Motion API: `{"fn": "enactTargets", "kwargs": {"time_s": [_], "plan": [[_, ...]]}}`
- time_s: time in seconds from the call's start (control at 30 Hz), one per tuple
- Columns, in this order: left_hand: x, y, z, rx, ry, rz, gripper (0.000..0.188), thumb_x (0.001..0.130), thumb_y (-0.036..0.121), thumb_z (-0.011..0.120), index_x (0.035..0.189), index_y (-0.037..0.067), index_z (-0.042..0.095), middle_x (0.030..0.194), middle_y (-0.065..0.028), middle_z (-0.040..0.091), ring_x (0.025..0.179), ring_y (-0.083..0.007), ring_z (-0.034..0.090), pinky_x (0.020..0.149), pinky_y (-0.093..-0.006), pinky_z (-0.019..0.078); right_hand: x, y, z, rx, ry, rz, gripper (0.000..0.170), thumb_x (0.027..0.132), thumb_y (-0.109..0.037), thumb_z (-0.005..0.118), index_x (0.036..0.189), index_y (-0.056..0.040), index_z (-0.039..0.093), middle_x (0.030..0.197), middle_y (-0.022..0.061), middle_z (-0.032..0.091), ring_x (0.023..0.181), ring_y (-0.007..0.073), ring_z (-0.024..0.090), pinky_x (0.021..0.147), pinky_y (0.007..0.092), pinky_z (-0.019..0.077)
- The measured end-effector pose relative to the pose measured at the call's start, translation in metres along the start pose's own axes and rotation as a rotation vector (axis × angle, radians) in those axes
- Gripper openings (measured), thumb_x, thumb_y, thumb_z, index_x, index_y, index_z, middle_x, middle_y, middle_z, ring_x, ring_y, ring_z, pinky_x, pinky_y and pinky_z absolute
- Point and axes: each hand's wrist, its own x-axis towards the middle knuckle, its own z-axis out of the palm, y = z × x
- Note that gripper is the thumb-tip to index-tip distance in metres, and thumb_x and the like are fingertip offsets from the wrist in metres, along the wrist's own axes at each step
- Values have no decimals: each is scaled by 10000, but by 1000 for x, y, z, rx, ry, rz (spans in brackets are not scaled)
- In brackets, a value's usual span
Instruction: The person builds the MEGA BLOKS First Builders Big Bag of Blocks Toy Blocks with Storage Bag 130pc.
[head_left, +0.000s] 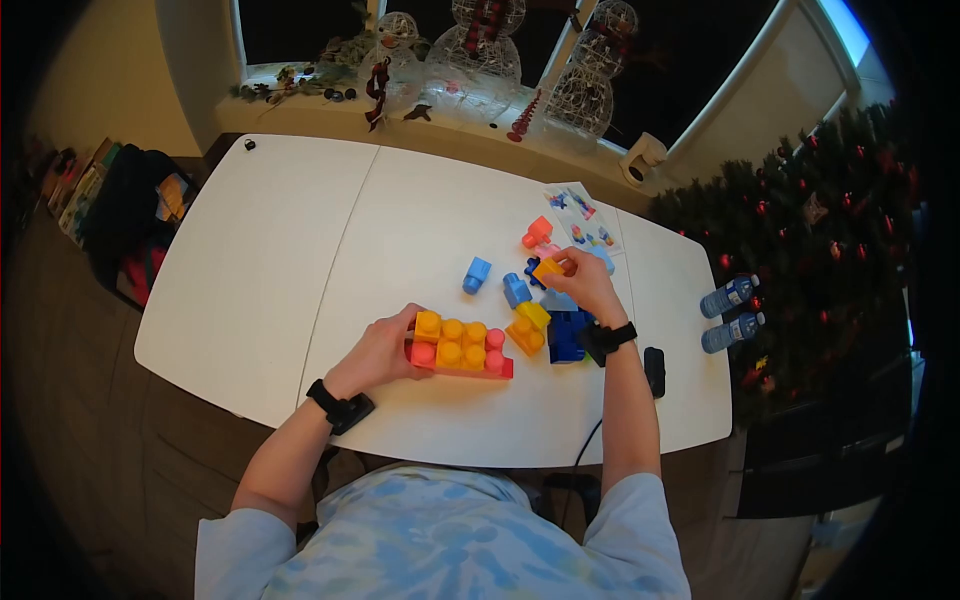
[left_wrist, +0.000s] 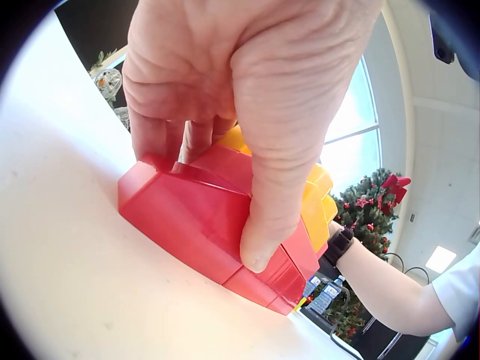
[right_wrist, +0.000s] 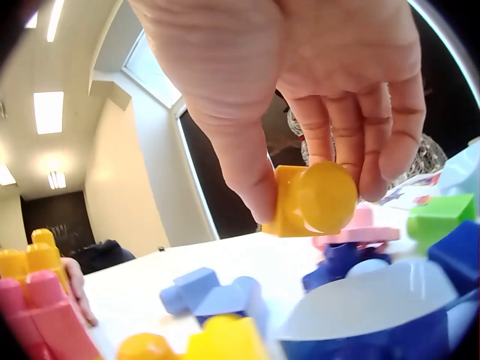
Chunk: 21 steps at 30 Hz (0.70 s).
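Note:
My left hand grips the left end of a block build on the white table, its thumb along the red side in the left wrist view. Red and pink blocks make up the base, with yellow-orange blocks on top and pink studs showing at the right end. Over the loose pieces, my right hand pinches a small yellow-orange block between thumb and fingers. Its single round stud faces the right wrist camera. Below lie light blue blocks, a yellow block and a dark blue block.
A coral block and a printed picture sheet lie farther back. One light blue block sits apart, left of the pile. Two water bottles lie by the right edge, near a black device and its cable.

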Motion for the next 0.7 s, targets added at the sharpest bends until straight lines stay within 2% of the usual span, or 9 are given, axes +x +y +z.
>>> {"fn": "enactTargets", "kwargs": {"time_s": [0.03,0.1,0.13,0.17,0.23,0.3,0.4,0.53,0.7], "plan": [[0,0,0,0,-4,3,687,691,132,936,1237,53,527,1099,-152,731,1021,-332,723,903,-386,581,-1,0,7,0,3,3,447,754,-298,878,1099,-50,736,1081,144,729,1019,304,690,874,382,556],[0,1,-1,4,1,5,688,685,124,936,1235,53,529,1102,-154,729,1024,-334,722,901,-386,581,-3,6,26,-21,81,-390,447,784,-276,849,1144,-38,730,1077,136,728,940,292,701,846,379,566],[0,1,-1,5,5,4,688,685,124,936,1235,53,529,1102,-154,729,1024,-334,722,901,-386,581,-9,0,29,-22,84,-426,421,786,-210,844,1144,-24,723,1047,118,724,869,247,698,800,341,566],[0,1,-1,-8,4,12,689,682,121,937,1233,53,530,1101,-155,729,1022,-337,721,900,-387,581,-19,-14,27,-20,80,-432,421,786,-210,844,1144,-24,723,1047,118,724,869,247,698,800,341,566],[-1,0,-2,-18,3,14,690,679,118,937,1232,53,530,1101,-155,729,1021,-339,721,900,-388,581,-43,-44,17,71,-66,-408,400,770,-138,853,1131,-28,721,1007,100,712,846,199,679,780,311,559],[0,0,-1,10,1,7,687,676,118,937,1228,54,534,1101,-154,729,1017,-337,721,900,-387,582,-65,-63,14,125,-91,-387,388,759,-69,851,1120,-26,716,943,93,700,809,179,660,765,303,556],[1,0,0,15,4,12,679,676,119,937,1223,55,539,1094,-152,731,1012,-335,724,898,-386,582,-84,-75,12,82,-203,-466,363,794,-76,835,1129,-11,710,935,130,727,825,228,693,774,315,567],[1,1,-1,26,3,7,672,674,125,937,1216,59,546,1084,-150,734,1009,-338,725,895,-387,583,-98,-76,17,119,-208,-451,362,849,-115,806,1177,5,713,981,165,735,848,277,726,786,349,581],[0,3,-1,23,15,21,669,669,127,937,1210,65,549,1072,-151,732,1003,-346,725,886,-390,583,-102,-72,21,89,-150,-501,360,847,-119,807,1171,9,714,968,181,735,841,303,727,776,359,582]]}}
